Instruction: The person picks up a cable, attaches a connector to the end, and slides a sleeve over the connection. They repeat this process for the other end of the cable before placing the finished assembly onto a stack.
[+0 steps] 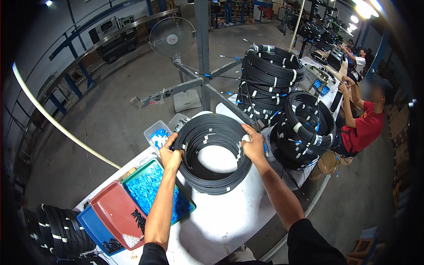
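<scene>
A stack of coiled black cable [212, 183], bound with white ties, stands on the white-covered table in front of me. My left hand [171, 153] grips its left rim, thumb on the inner side and fingers outside. On the right rim, my right hand [252, 145] is closed round the coils in the same way. White tabletop shows through the middle of the ring. Just left of the coils lies a green tray [192, 207] of blue connectors, partly behind my left forearm.
Left are a red tray [112, 203], a blue tray [95, 225] and more black coils [62, 232]. Tall coil stacks [269, 79] [309, 119] stand right, by a co-worker in red [369, 121]. Behind are a metal post [202, 44] and a fan [172, 39].
</scene>
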The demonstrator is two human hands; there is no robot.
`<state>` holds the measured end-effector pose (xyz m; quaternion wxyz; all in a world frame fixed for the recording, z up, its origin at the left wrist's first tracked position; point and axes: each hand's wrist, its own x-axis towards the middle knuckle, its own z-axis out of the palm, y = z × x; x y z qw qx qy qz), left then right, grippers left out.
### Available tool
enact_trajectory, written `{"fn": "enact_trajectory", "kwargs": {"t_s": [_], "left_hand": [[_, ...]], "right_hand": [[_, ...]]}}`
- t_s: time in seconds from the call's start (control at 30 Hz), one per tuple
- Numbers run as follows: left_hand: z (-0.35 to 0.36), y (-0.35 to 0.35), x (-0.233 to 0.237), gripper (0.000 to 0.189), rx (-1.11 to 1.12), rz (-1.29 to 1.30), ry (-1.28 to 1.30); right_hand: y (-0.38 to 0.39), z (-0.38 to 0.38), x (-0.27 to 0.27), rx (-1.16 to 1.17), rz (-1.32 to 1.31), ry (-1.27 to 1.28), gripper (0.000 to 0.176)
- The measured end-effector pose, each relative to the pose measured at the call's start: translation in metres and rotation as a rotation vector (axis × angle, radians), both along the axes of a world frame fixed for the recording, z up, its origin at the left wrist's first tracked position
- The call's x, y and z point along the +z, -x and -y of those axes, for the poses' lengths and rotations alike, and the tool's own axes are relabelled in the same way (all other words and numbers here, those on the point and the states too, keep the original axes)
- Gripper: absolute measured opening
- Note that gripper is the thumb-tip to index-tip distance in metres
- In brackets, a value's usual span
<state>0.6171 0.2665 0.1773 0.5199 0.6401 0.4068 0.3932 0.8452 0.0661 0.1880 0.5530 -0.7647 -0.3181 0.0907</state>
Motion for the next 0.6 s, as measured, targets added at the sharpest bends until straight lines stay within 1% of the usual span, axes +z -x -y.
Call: {"fn": "enact_trajectory", "kwargs": {"t_s": [0.03,0.07,0.1,0.17,0.3,0.37,0.6], "left_hand": [[0.001,-0.001,0.002,0.074,0.001,0.004,0.013],[0.002,-0.001,0.004,0.074,0.01,-0.027,-0.044],[0.003,-0.002,0.002,0.074,0.009,-0.029,-0.042],[0.002,-0.004,0.001,0.074,-0.012,-0.009,-0.068],[0.001,-0.009,-0.001,0.074,-0.013,-0.025,-0.051],[-0.003,-0.008,-0.005,0.074,-0.022,-0.002,0.006],[0.002,-0.003,0.003,0.076,-0.013,-0.034,-0.067]], "right_hand": [[0.0,0.0,0.001,-0.003,0.002,-0.001,0.067],[-0.001,0.0,0.0,-0.006,0.003,-0.001,0.067],[-0.004,0.001,-0.005,-0.007,0.001,0.001,0.067],[-0.012,-0.002,-0.016,-0.001,-0.006,-0.058,0.068],[-0.009,0.001,-0.002,-0.029,-0.001,-0.025,0.067],[-0.005,0.002,0.002,-0.04,0.027,0.0,0.066],[-0.005,-0.003,-0.003,-0.034,0.04,0.001,0.064]]}}
